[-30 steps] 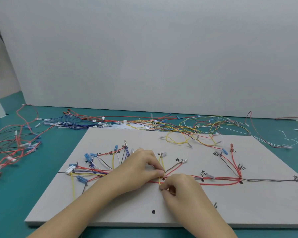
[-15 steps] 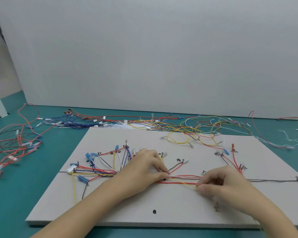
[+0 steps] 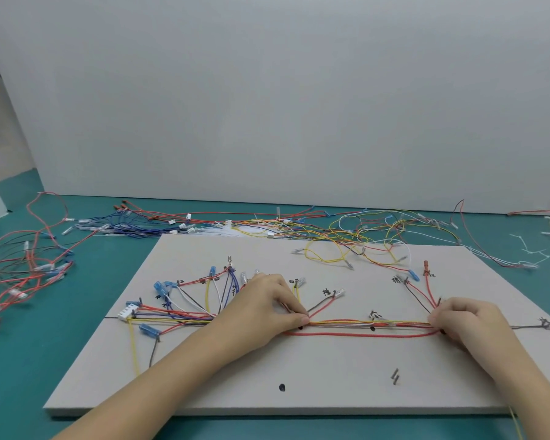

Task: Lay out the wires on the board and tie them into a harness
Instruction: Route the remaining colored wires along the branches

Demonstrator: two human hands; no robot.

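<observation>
Pale grey flat rectangular board (image 3: 299,369) on a teal tabletop (image 3: 61,344), bearing a straight horizontal bundle of red, yellow and white wires (image 3: 369,323) stretched between the two hands. Left hand (image 3: 261,304) palm-down, fingers curled, thumb and forefinger pinching the bundle's near-left end beside a black dot. Right hand (image 3: 467,322) likewise curled, fingertips pinching the bundle's other end, where thin red and dark branch wires (image 3: 423,290) rise away from it. Single slack red wire (image 3: 362,335) sagging just below the bundle, spanning from hand to hand. Fan of blue, white, yellow and red wires with blue terminals (image 3: 188,296) spreading outward from under the left hand, ending near a small white plastic connector (image 3: 127,312). Grey wire (image 3: 527,327) running on beyond the right hand toward the board's edge. Loose tangle of yellow, red and blue spare wires (image 3: 346,236) beyond both hands, along a white upright backdrop (image 3: 299,106). Heap of red wires (image 3: 23,265) on the table well outside the left hand. White cable ties (image 3: 531,252) well outside the right hand.
</observation>
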